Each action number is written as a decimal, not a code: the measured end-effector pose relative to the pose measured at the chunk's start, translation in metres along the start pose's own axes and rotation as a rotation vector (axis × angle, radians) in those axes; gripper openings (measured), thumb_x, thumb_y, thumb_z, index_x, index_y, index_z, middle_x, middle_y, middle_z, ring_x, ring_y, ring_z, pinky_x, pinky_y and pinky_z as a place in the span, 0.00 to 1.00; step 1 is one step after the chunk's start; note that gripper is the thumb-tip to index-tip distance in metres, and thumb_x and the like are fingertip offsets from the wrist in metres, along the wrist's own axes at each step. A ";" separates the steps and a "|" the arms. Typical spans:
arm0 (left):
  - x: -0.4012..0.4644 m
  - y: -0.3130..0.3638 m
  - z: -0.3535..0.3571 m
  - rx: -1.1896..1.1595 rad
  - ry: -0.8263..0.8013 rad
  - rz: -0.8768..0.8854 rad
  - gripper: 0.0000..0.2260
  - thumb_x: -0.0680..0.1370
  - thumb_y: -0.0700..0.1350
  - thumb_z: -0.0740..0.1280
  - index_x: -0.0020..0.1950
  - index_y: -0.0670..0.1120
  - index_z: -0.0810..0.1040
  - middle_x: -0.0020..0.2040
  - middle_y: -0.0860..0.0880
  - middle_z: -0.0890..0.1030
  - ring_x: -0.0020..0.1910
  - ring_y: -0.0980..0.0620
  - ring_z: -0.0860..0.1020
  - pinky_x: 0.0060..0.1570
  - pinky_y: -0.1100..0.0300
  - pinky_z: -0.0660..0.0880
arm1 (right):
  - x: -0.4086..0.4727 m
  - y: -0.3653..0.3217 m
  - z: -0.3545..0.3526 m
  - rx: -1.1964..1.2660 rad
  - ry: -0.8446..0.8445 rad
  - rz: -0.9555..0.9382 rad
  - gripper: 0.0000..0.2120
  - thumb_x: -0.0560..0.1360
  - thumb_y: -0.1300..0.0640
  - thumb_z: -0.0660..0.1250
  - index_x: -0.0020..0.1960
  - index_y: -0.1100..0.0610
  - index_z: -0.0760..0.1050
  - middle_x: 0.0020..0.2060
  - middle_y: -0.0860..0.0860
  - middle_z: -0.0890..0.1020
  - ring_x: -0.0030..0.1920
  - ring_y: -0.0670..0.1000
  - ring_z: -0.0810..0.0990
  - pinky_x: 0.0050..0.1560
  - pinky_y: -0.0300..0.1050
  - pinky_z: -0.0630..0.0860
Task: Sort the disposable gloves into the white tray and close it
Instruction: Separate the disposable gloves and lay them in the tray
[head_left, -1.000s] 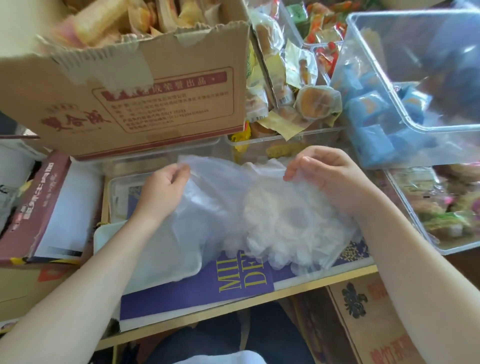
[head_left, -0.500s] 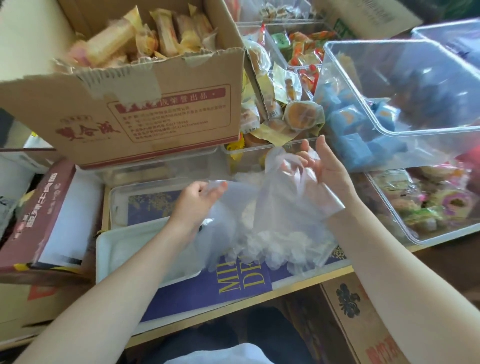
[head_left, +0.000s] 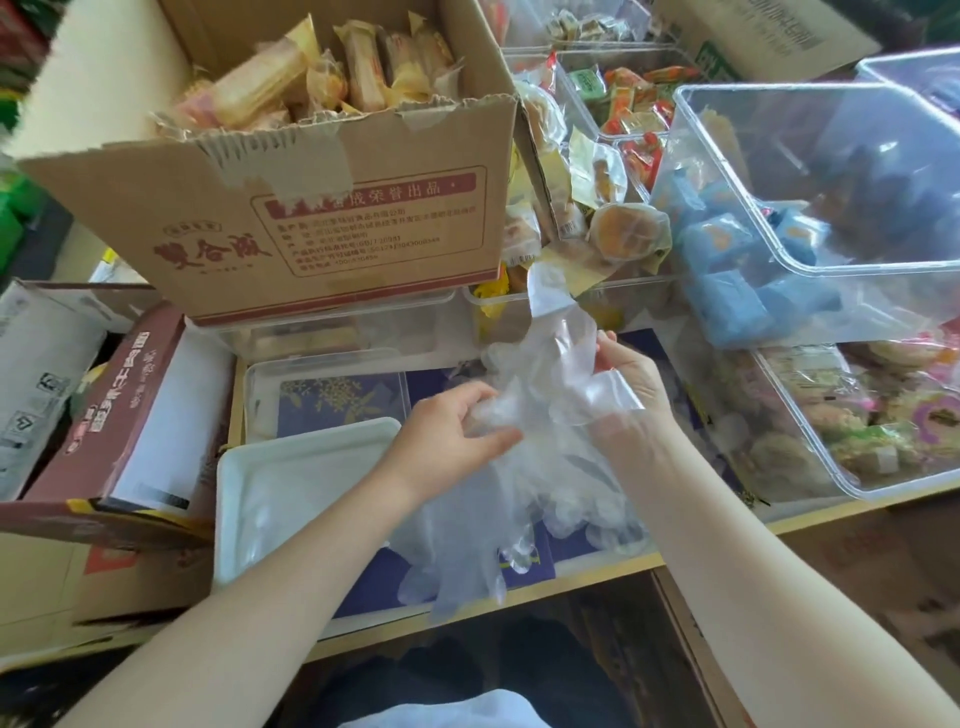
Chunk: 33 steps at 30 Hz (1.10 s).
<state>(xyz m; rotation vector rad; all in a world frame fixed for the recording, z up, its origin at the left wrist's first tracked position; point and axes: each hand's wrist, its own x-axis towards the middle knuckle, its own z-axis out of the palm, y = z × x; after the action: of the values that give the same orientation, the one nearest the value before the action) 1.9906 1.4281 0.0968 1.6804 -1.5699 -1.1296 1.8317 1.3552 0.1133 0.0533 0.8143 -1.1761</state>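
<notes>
While the loose heap of gloves (head_left: 519, 525) spills over the near edge of the table (head_left: 597, 574), both bare arms reach in over it. Nearest the camera, clear glove ends dangle past that edge, lying on a dark blue printed sheet (head_left: 374, 582). Just up from there, the left hand (head_left: 447, 441) has its fingers curled shut on a crumpled bunch of film at the top of the heap, and the right hand (head_left: 631, 382) pinches 1 glove (head_left: 558, 332) between thumb and fingers, its free end standing up and away from the person. That glove's long axis runs near to far, tilted a little leftward at the top.

Now the key relation: the white tray (head_left: 291, 467) sits just to the left of the heap, open and seemingly empty, its right rim tucked under the left wrist. So the gloves lie to the right of the tray, and the left hand is clearly the nearer one to it; by this reckoning the coming move is a short carry leftward. A clear lid (head_left: 265, 384) lies just behind the tray, not yet on.

Farther back stands a cardboard box (head_left: 332, 218) of wrapped snacks, with clear bins (head_left: 779, 270) to the right.
</notes>
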 end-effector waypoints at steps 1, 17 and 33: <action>0.001 -0.003 -0.001 -0.039 0.024 0.003 0.07 0.74 0.49 0.70 0.49 0.48 0.80 0.44 0.45 0.82 0.41 0.53 0.77 0.45 0.55 0.74 | -0.002 -0.001 -0.002 0.041 -0.026 0.002 0.08 0.78 0.66 0.60 0.42 0.56 0.68 0.35 0.53 0.72 0.35 0.48 0.75 0.55 0.44 0.76; 0.015 0.006 -0.058 -0.572 0.086 -0.471 0.09 0.78 0.38 0.64 0.37 0.44 0.77 0.21 0.53 0.77 0.17 0.59 0.72 0.18 0.72 0.65 | -0.022 0.006 -0.033 -1.894 -0.794 -1.137 0.31 0.72 0.40 0.64 0.70 0.53 0.65 0.71 0.52 0.65 0.73 0.51 0.61 0.74 0.50 0.54; 0.005 -0.015 -0.061 -0.387 0.135 -0.346 0.06 0.77 0.43 0.66 0.44 0.42 0.80 0.37 0.48 0.78 0.26 0.58 0.71 0.24 0.68 0.65 | -0.014 0.002 0.000 -1.448 -0.398 -0.265 0.12 0.71 0.63 0.71 0.54 0.54 0.78 0.35 0.48 0.75 0.37 0.44 0.73 0.43 0.34 0.71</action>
<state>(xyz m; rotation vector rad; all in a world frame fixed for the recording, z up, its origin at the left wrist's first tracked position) 2.0502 1.4174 0.1125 1.7505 -0.9237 -1.3555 1.8317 1.3673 0.1210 -1.4576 1.1539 -0.5648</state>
